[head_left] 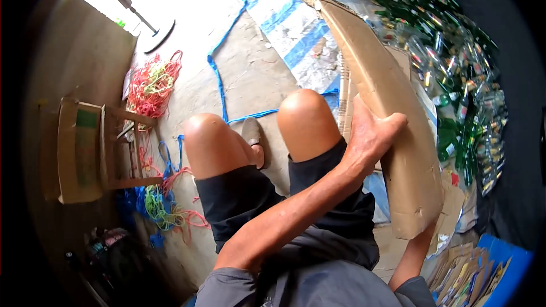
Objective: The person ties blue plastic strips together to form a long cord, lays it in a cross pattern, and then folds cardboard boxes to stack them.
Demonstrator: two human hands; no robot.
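Observation:
A long, flattened piece of brown cardboard [364,74] stands slanted along my right side, its near end close to my lap. My left hand [369,131] reaches across my body and is closed on the cardboard's left edge, thumb lying over its face. The right forearm [412,258] goes up behind the near end of the cardboard, which hides my right hand and its fingers. A blue plastic strip [216,71] lies bent on the floor beyond my knees.
Many green glass bottles [455,85] are piled at the right. A blue bin [515,261] of cardboard pieces sits lower right. Left are tangled pink string [153,85], a wooden stool [131,148] and a fan stand [153,31]. A blue-white striped sheet [296,28] covers floor ahead.

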